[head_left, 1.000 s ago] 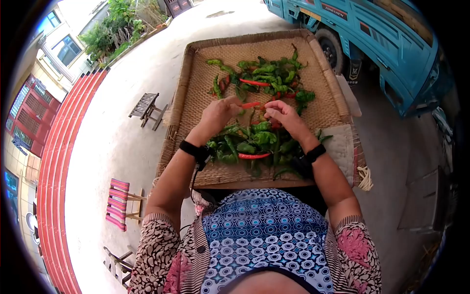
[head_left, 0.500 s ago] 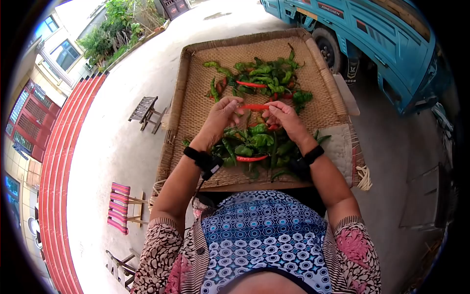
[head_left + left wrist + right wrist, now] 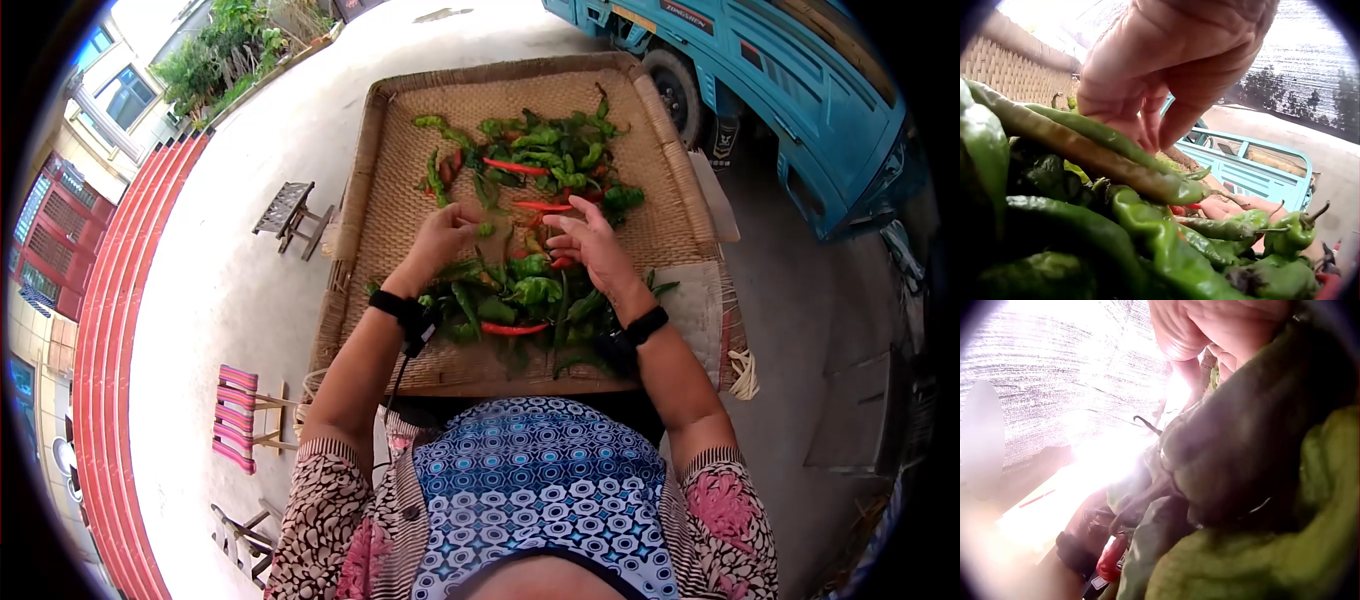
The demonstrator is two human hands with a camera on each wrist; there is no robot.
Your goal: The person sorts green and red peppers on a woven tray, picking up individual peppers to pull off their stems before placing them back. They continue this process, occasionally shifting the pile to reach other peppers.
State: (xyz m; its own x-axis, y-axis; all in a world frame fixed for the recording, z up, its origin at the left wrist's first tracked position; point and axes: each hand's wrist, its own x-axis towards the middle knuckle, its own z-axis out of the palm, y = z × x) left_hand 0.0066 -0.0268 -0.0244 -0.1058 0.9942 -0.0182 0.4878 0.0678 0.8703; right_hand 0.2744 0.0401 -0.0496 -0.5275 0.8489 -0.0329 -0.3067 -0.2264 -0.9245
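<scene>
Towards the tray's [image 3: 500, 70] far edge, one heap [image 3: 540, 150] looks done; the near-edge heap [image 3: 537, 290] seems left. My right hand [image 3: 600, 250] spreads its fingers beside a red pepper [image 3: 545, 206]; my left hand's [image 3: 438, 246] hold, I can't tell.

Green peppers [image 3: 537, 290], glossy, wrinkled, some with stems attached, form the near pile on the woven tray [image 3: 405, 180]. A slender red pepper [image 3: 514, 328] lies crosswise on this pile. The far pile comprises twisted green chilies [image 3: 540, 158] and a long red chili [image 3: 516, 167], slightly tilted, on top.
</scene>
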